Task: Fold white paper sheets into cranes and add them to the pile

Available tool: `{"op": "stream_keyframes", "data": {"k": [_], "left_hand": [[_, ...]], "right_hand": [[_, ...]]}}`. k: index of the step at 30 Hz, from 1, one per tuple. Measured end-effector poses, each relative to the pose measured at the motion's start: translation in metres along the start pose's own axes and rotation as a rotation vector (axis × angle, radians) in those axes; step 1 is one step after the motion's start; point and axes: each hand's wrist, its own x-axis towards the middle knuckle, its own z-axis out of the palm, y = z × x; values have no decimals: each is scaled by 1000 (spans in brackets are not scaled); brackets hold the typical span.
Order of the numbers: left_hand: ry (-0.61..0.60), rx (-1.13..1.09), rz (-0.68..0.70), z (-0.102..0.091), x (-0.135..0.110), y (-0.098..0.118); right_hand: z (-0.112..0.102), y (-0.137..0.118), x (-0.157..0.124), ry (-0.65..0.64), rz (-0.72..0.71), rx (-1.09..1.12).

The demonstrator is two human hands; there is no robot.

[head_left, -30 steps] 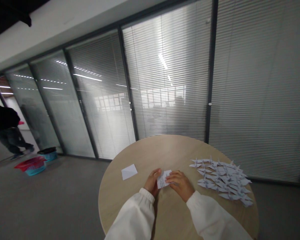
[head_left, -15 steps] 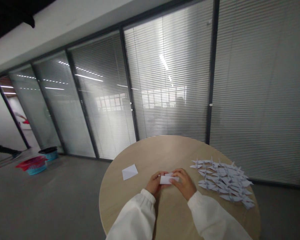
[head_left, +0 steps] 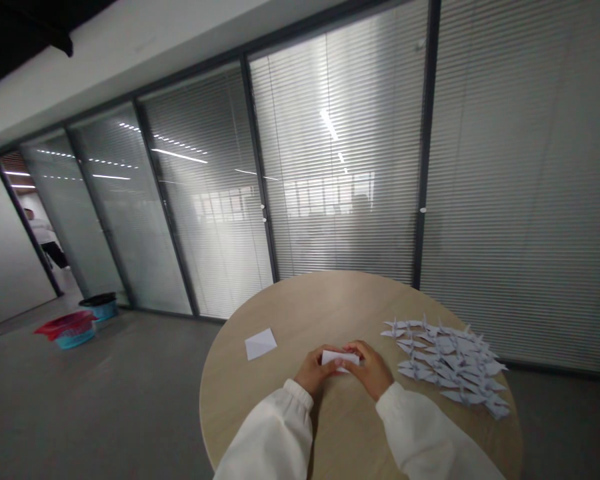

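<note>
Between my two hands, above the front middle of the round wooden table [head_left: 290, 300], is a small folded piece of white paper [head_left: 341, 357]. My left hand [head_left: 316, 370] grips its left end, thumb across the near face. On its right end my right hand [head_left: 371, 371] is closed, with the thumb meeting the left one near the paper's middle. The fingers behind the paper are partly hidden. To the left lies a flat white paper square [head_left: 261, 344] with crease lines. Several folded paper cranes [head_left: 450, 360] sit in rows at the right.
Beyond the table's far edge stands a glass partition with blinds [head_left: 340, 167]. On the floor at left are a basin with a red liner [head_left: 67, 329] and one with a black liner [head_left: 100, 305]. A person [head_left: 45, 233] is in the far doorway.
My left thumb has come forward onto the paper's near face, and both thumbs now meet there. At far left the walking person has mostly left view; another person shows in the doorway.
</note>
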Motion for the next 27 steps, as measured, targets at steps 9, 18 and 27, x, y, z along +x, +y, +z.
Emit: {"op": "stream_keyframes", "data": {"k": [9,18,27], "left_hand": [[16,40,74,-2,-1,3],[22,98,142,-3,-1,6],[69,72,176,1,-5,10]], "right_hand": [[-3,-6,0,-58,102,27],[-4,-2,0,-1,88,-16],[-7,-11,0,17,97,-10]]}}
